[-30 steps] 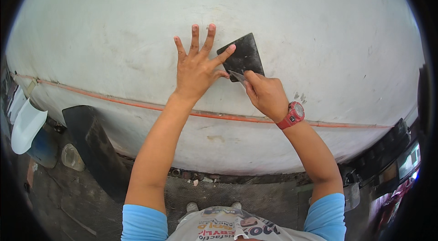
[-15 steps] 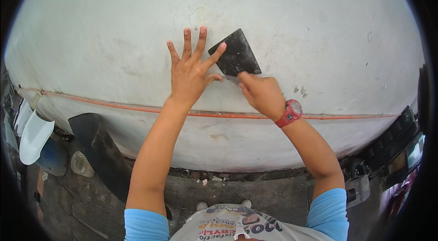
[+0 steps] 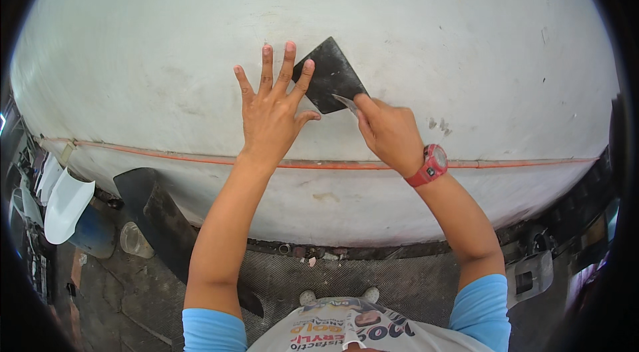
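A black, flat, four-cornered sheet (image 3: 331,72) lies tilted against the pale wall, one corner pointing up. My left hand (image 3: 273,112) is open, its palm toward the wall and fingers spread; the index finger presses on the sheet's left part, and the thumb sits by its lower corner. My right hand (image 3: 393,135) is closed around a knife (image 3: 346,104), whose short, pointed metal blade slants over the sheet's lower edge. The knife's handle is hidden in my fist. My right fingertips touch or nearly touch the sheet's lower right corner. A red watch is on my right wrist.
The wide pale wall (image 3: 466,72) has an orange strip (image 3: 319,165) running across it. Below, at left, stand a curved black panel (image 3: 150,212), a white curved part (image 3: 68,209), a blue drum (image 3: 96,232) and a clear tub (image 3: 135,241). Dark parts are at right.
The right hand, blurred before, is now sharp, and the knife's blade shows more plainly over the sheet. Both hands and the sheet appear slightly further left in the view, which has also shifted.
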`<state>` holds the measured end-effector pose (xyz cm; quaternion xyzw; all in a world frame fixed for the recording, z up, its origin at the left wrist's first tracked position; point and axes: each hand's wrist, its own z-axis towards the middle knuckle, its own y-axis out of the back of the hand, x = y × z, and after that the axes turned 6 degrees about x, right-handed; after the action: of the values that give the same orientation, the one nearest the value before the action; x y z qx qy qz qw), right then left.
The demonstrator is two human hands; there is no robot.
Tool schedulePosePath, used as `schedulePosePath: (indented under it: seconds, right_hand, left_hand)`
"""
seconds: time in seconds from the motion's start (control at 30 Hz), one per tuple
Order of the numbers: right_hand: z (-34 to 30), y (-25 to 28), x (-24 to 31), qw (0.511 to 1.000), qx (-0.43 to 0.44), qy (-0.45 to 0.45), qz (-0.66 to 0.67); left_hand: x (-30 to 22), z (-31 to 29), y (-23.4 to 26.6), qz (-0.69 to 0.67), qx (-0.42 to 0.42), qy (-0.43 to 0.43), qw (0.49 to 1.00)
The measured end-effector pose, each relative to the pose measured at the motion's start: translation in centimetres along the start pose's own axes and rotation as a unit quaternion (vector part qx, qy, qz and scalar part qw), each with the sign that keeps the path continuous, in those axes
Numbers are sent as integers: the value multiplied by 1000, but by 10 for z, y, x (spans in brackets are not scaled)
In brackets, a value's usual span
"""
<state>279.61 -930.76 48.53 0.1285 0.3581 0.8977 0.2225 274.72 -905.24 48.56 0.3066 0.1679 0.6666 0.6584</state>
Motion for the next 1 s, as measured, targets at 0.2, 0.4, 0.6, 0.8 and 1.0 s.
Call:
schedulePosePath:
  seconds: [0.2,0.4,0.6,0.8,1.0]
  right_hand:
    - [0,-14,-10,999,36,13,14]
    - [-7,9,-16,997,-32,-34,59]
    - [-59,2,-50,989,-3,-86,120]
    - [-62,4,-67,956,-36,-142,252]
    - [-47,2,-51,949,-36,-66,307]
  left_hand:
    - [-31,5,14,29,67,-5,997]
    - [-50,8,19,1,69,27,997]
    - [-65,8,22,-7,53,51,997]
    - [-79,10,12,2,35,76,997]
    - [-88,9,7,-21,15,108,994]
